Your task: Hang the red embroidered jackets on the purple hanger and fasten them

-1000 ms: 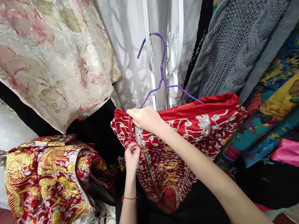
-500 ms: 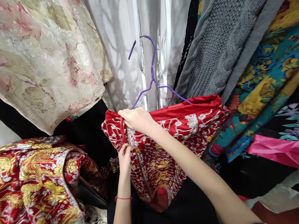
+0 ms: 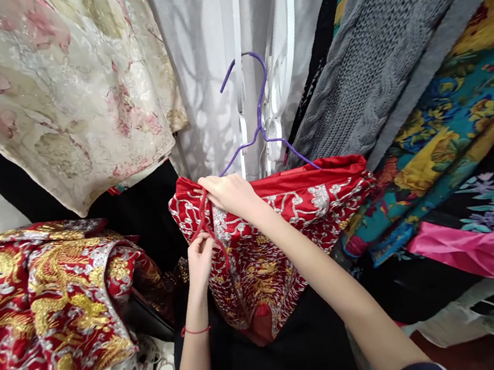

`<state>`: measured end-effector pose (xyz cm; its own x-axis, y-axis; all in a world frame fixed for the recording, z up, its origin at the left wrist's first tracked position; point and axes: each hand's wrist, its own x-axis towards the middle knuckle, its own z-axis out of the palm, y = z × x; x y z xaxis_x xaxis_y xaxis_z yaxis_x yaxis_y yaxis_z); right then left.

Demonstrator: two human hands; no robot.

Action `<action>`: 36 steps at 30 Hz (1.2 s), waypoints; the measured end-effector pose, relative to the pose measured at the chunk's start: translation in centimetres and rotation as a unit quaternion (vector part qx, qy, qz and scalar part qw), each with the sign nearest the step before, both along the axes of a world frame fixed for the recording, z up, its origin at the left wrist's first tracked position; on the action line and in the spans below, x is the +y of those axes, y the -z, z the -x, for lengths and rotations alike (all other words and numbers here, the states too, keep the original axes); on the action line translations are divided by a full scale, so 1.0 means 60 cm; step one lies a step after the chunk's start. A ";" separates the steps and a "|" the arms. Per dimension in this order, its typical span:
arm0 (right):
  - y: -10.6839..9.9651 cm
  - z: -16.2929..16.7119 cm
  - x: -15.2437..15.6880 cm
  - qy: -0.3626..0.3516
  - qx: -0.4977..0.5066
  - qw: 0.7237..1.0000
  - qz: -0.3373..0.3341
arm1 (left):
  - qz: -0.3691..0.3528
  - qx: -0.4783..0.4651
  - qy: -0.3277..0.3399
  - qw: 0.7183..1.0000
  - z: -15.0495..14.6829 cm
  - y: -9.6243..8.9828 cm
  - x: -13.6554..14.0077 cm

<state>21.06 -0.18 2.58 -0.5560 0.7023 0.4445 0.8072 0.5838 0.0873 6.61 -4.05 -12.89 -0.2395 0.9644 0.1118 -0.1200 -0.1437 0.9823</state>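
Note:
A red skirt [image 3: 288,206] with silver and gold embroidery hangs folded in front of me, its plain red waistband along the top. The purple hanger [image 3: 261,129] rises out of the waistband, hook upward. My right hand [image 3: 230,195] is closed over the waistband's left part, fingertips at a thin red cord [image 3: 204,207]. Just below, my left hand [image 3: 202,256] pinches the cord between thumb and fingers, and a loop of it hangs beside the fingertips. A red string bracelet [image 3: 196,330] circles my left wrist.
A red and gold embroidered garment [image 3: 68,301] lies at the left. Above it hangs a cream floral garment [image 3: 75,106]. On the right hang a grey cable knit [image 3: 376,52], a colourful floral garment [image 3: 441,110] and a pink cloth [image 3: 483,254]. White straps [image 3: 283,73] dangle behind the hanger.
My left hand has moved slightly up and left with the cord, and a loop of cord now shows right of its fingers. My right hand stays on the waistband.

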 end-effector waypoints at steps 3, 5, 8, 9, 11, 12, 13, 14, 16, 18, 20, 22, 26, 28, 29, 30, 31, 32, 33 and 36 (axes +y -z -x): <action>-0.002 0.002 0.000 0.003 -0.002 1.000 0.000 | -0.003 -0.004 -0.008 1.000 0.003 -0.001 -0.005; -0.003 0.002 -0.001 0.004 -0.005 1.000 0.004 | -0.016 -0.027 0.001 0.999 0.002 -0.001 -0.006; -0.004 -0.001 -0.001 0.004 -0.004 1.000 0.011 | -0.034 -0.065 0.044 0.996 -0.001 -0.007 -0.004; -0.005 -0.002 -0.001 0.003 -0.003 1.000 0.012 | -0.038 -0.066 0.057 0.995 -0.002 -0.011 -0.003; -0.006 -0.001 -0.001 0.003 -0.003 1.000 0.011 | -0.044 -0.045 0.062 0.996 -0.002 -0.022 0.000; -0.007 0.000 0.000 0.004 -0.005 1.000 0.011 | -0.045 -0.029 0.053 0.997 -0.002 -0.028 0.001; -0.007 0.002 0.000 0.006 -0.008 1.000 0.010 | -0.045 -0.013 0.039 0.998 -0.001 -0.034 0.001; -0.008 0.004 0.001 0.008 -0.011 1.000 0.008 | -0.043 0.001 0.025 0.999 0.000 -0.039 0.002; -0.010 0.008 0.001 0.011 -0.016 1.000 0.002 | -0.035 0.017 0.003 0.999 0.002 -0.046 0.002; -0.010 0.010 0.001 0.013 -0.018 1.000 -0.009 | -0.029 0.024 -0.011 0.999 0.003 -0.049 0.001; -0.011 0.010 -0.001 0.012 -0.019 1.000 -0.018 | -0.028 0.021 -0.031 0.999 0.003 -0.047 -0.001; -0.012 0.010 -0.003 0.010 -0.017 1.000 -0.024 | -0.032 0.015 -0.053 0.998 -0.002 -0.045 -0.003; -0.008 0.012 0.004 0.011 0.007 1.000 -0.021 | -0.085 -0.021 -0.057 0.995 -0.016 -0.047 -0.008; -0.003 0.014 0.015 0.005 0.038 0.999 -0.028 | -0.101 -0.038 -0.044 0.993 -0.019 -0.049 -0.006; 0.001 0.014 0.021 -0.003 0.057 0.998 -0.038 | -0.098 -0.037 -0.040 0.994 -0.018 -0.049 -0.004; 0.005 0.014 0.025 -0.013 0.076 0.996 -0.054 | -0.090 -0.029 -0.040 0.995 -0.016 -0.048 -0.002; 0.008 0.014 0.028 -0.026 0.097 0.992 -0.076 | -0.078 -0.015 -0.043 0.996 -0.012 -0.046 0.001; 0.010 0.012 0.028 -0.040 0.119 0.987 -0.101 | -0.065 0.001 -0.044 0.997 -0.008 -0.045 0.005; 0.013 0.011 0.024 -0.058 0.140 0.980 -0.127 | -0.050 0.015 -0.041 0.998 -0.004 -0.043 0.007; 0.028 0.007 -0.004 -0.105 0.194 0.958 -0.182 | -0.021 0.031 0.004 0.999 0.009 -0.038 0.012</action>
